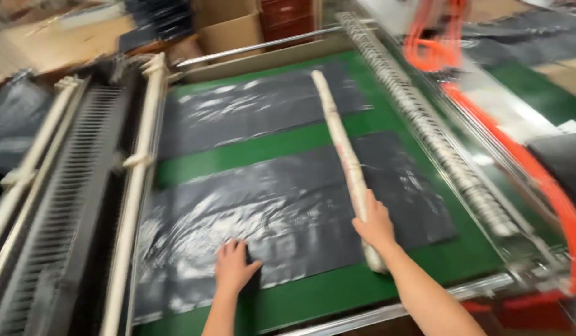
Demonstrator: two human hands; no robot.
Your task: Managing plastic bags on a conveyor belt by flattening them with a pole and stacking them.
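Black plastic sheet (288, 205) lies flat on the green table (338, 292), centre frame. Left hand (234, 267) presses on it, fingers spread. Right hand (375, 225) is clamped around a long white stick (344, 149) laid across the sheet.

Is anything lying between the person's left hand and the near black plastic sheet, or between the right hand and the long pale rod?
Nothing visible. The left hand lies flat on the near black plastic sheet, and the right hand is on the long pale rod, which lies across both sheets on the green table.
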